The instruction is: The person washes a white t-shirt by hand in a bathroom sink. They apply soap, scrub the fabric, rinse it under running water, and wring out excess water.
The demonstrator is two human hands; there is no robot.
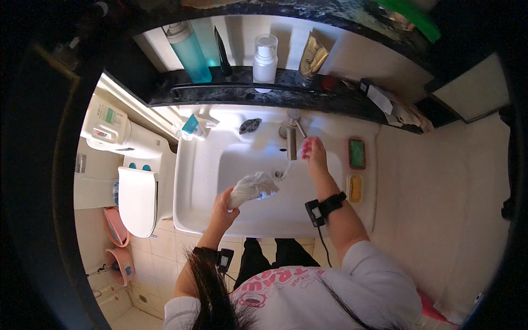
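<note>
My left hand [226, 206] grips a bunched, wet-looking white cloth [251, 190] above the white washbasin [198, 206]. At the metal faucet [291, 142], my right hand [314, 153] is raised beside the spout, just below the lever handle [303, 130], with its fingers apart and nothing seen in them. Whether the fingertips touch the lever cannot be told. A thin stream of water runs from the spout towards the drain [279, 174], to the right of the cloth.
A green soap [357, 153] and a yellow soap [355, 188] lie in dishes on the basin's right rim. A dark mesh scrubber [250, 126] and a blue-and-white tube [193, 127] are at the back. Bottles stand on the black shelf [231, 97] behind; a toilet [138, 202] is left.
</note>
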